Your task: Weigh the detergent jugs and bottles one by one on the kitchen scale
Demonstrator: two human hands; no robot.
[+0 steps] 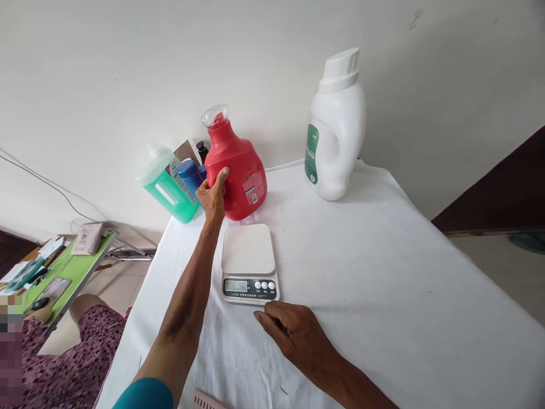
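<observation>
My left hand (pixel 213 196) is wrapped round the handle side of a red detergent bottle (pixel 243 170), thumb on its front. The bottle has a clear cap on its neck and stands behind the kitchen scale (pixel 249 250), near the wall. The scale's white platform has nothing on it, and its display looks blank. At the scale's front right edge lies my right hand (pixel 293 329), its fingers curled in and the thumb pointing left. I see nothing in it, though its palm is hidden.
Left of the red bottle are a green liquid bottle (pixel 170 187), a blue-capped bottle (pixel 189 173) and a small dark bottle (pixel 201 149). A large white jug (pixel 338 130) stands at the right. A person (pixel 68 358) sits at a green table (pixel 85 267) on the left.
</observation>
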